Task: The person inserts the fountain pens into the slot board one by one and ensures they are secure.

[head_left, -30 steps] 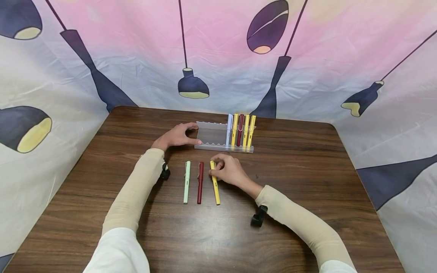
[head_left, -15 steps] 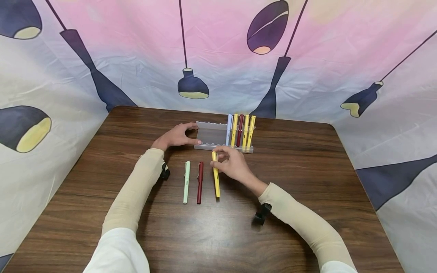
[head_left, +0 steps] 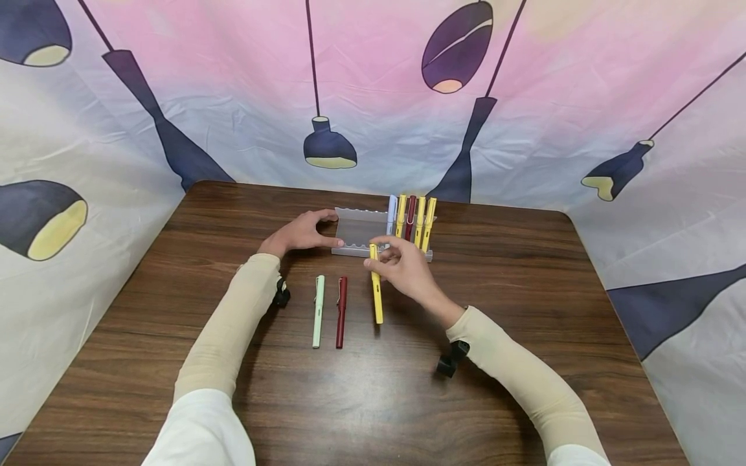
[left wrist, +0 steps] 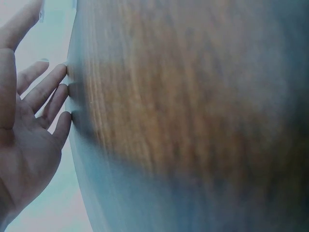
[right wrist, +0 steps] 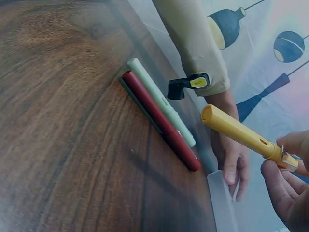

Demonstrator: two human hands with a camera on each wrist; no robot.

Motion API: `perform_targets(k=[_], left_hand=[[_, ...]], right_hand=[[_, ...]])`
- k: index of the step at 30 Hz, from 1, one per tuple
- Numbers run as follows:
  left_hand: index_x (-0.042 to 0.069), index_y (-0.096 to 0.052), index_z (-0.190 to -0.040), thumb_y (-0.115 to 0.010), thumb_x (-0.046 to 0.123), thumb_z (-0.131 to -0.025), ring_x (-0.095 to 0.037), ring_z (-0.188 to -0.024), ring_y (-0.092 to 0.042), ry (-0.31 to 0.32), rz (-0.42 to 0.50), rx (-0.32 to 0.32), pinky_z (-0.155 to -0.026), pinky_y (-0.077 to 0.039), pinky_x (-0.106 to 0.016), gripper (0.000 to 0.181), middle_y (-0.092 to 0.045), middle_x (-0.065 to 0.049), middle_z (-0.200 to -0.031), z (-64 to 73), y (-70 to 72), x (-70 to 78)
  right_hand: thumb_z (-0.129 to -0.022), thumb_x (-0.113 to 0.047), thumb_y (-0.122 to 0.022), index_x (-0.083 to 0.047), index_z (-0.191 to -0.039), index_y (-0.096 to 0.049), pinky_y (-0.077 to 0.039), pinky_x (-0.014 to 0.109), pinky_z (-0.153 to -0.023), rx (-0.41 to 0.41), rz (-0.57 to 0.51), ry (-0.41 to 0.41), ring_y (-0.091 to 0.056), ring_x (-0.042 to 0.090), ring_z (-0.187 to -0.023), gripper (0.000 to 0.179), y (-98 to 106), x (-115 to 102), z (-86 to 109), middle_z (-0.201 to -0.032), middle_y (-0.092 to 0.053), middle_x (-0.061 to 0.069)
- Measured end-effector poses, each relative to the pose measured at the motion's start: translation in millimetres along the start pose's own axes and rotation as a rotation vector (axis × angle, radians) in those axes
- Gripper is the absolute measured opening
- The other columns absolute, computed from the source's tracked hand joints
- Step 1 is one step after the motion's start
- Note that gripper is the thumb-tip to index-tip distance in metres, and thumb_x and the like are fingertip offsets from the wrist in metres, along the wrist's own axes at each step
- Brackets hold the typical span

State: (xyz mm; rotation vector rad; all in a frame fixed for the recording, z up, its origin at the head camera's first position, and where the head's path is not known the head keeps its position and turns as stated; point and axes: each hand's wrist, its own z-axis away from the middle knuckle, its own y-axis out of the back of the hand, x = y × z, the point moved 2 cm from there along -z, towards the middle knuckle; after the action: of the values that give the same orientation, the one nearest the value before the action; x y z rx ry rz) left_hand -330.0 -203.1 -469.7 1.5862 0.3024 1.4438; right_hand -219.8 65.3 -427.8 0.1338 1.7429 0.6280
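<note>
My right hand (head_left: 406, 266) pinches a yellow pen (head_left: 376, 294) near its capped end, between thumb and fingertips. In the right wrist view the yellow pen (right wrist: 241, 133) is raised off the table, its clip beside the fingers. A clear pen rack (head_left: 364, 230) with scalloped edges stands at the back. At its left end rests my left hand (head_left: 301, 231), thumb on the front corner and extended fingers at the rear one. The left wrist view shows the left hand (left wrist: 34, 111) with its fingers spread. A light green pen (head_left: 318, 312) and a dark red pen (head_left: 341, 313) lie side by side on the table.
The rack's right part holds a light blue pen (head_left: 392, 213), a dark red pen (head_left: 411, 210) and several yellow pens (head_left: 430, 217). Beneath everything is a brown wooden table (head_left: 361, 401). A fabric backdrop (head_left: 245, 97) printed with lamps hangs behind.
My right hand has lifted the yellow pen off the table and carried it forward and slightly right, toward the rack. The left hand and the two lying pens have stayed put.
</note>
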Motion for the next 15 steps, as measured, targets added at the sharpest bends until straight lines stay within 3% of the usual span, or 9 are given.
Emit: perform_targets(k=[9,15], left_hand=[[0.005,-0.037,-0.157,-0.077,0.055,-0.086,-0.034,-0.146,-0.039,0.005,-0.011,0.006,-0.119,-0.033,-0.054,0.095,-0.045,-0.016,-0.156,-1.5,-0.1,-1.1],[0.005,-0.037,-0.157,-0.078,0.052,-0.087,-0.034,-0.146,-0.039,0.002,-0.004,0.012,-0.119,-0.032,-0.054,0.094,-0.046,-0.017,-0.155,-0.3,0.3,-0.2]], right_hand=[[-0.089,-0.027,-0.083,-0.015,-0.126,-0.071,-0.058,0.031,-0.061,0.061,-0.004,0.013,-0.070,0.016,-0.078,0.041,8.5,-4.8,-2.8,-0.094,-0.071,0.007],[-0.090,-0.022,-0.082,-0.013,-0.127,-0.071,-0.060,0.037,-0.058,0.081,-0.052,0.025,-0.070,0.019,-0.069,0.039,13.7,-9.1,-6.2,-0.092,-0.070,0.008]])
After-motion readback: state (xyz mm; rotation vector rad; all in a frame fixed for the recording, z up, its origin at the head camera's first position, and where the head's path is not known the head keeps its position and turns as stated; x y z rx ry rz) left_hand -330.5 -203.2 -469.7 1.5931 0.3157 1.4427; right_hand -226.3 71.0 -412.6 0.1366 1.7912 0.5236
